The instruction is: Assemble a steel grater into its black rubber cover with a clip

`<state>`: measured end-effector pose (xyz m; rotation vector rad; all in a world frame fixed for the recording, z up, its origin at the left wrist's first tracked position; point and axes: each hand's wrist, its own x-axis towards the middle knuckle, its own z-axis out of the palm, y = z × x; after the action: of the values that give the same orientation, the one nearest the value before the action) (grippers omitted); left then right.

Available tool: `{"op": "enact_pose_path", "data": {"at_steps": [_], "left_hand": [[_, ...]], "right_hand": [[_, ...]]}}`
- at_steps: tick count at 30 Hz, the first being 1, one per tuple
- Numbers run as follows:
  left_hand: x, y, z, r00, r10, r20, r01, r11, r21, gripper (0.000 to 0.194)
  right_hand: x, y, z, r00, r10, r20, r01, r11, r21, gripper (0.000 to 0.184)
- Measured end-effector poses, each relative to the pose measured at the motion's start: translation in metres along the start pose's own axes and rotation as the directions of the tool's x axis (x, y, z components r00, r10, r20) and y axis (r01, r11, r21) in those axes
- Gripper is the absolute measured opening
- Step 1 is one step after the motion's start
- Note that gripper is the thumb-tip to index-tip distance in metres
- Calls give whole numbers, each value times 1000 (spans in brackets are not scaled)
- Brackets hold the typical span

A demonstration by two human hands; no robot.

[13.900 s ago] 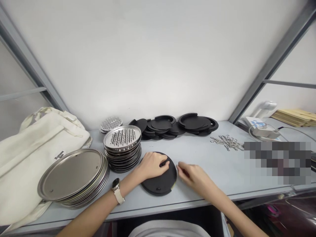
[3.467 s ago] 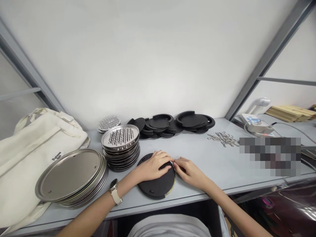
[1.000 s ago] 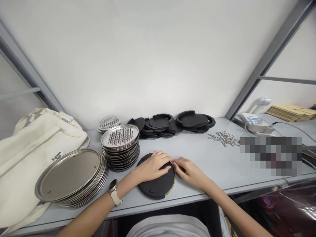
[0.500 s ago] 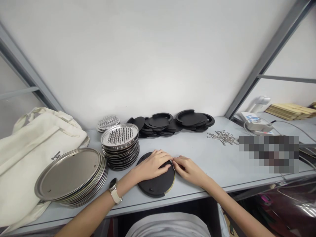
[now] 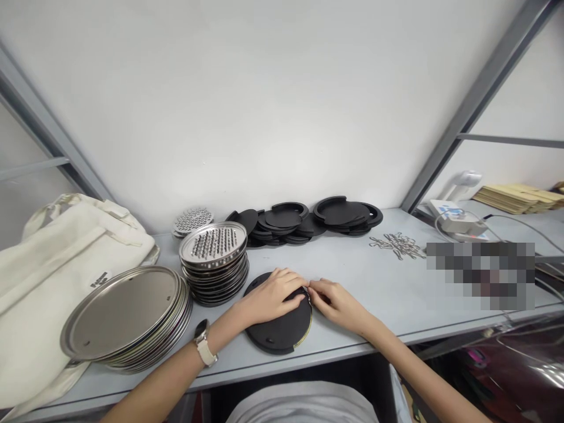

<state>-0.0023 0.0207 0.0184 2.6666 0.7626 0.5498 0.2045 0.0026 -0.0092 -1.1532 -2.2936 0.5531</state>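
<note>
A black round plastic holder (image 5: pixel 282 330) with a yellowish strip along its lower right rim lies on the grey shelf near the front edge. My left hand (image 5: pixel 274 296) lies across its top, fingers and thumb closed at the right rim, gripping it. At that same rim, my right hand (image 5: pixel 333 302) is closed in a pinch, its fingertips touching those of my left hand. A small glint of metal shows just below the fingertips; what the pinch holds is mostly hidden.
On the left stand a stack of round metal lids (image 5: pixel 127 311), a stack of grater discs (image 5: pixel 214 264) and a cream cloth bag (image 5: pixel 53 282). Black holders (image 5: pixel 286 217) lie piled by the wall. Right of them are metal clips (image 5: pixel 399 245) and a white device (image 5: pixel 456 217).
Both hands keep the same grip at the rim. Only a slight shift of the whole view is visible.
</note>
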Motion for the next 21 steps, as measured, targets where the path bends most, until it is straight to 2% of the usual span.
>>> {"op": "enact_pose_path", "data": {"at_steps": [4,6,8,11,14,16,17,18,20,21], "left_hand": [[0,3,-5,1000,8,-30,-6,998,65,25],[2,14,-6,998,24,-66,-15,992,129,28],[5,35,-3,996,68,-65,-57,986,156,26],[15,80,22,980,194,55,-197,979,52,25],[27,123,67,961,255,103,-244,963,-111,36],[35,144,102,986,149,81,-133,976,-174,52],[38,152,119,997,31,70,-16,978,-206,54],[40,159,134,989,-138,58,148,961,-235,47],[41,170,158,895,-442,59,439,852,-284,46],[40,174,167,848,-524,73,519,796,-311,49]], "right_hand": [[-1,2,0,1000,19,1,-19,1000,18,28],[-1,4,1,1000,24,3,-25,999,36,25],[0,5,2,1000,18,20,-19,998,62,22],[2,4,1,998,54,39,-57,996,66,29],[3,-1,-1,996,79,28,-81,994,76,33],[2,-3,-3,996,82,34,-85,991,106,33],[3,-3,-4,995,94,38,-98,988,120,33],[3,-3,-4,993,108,40,-112,985,133,34],[3,-1,-4,991,129,37,-134,980,150,34],[4,-1,-4,990,134,34,-138,979,153,34]]}}
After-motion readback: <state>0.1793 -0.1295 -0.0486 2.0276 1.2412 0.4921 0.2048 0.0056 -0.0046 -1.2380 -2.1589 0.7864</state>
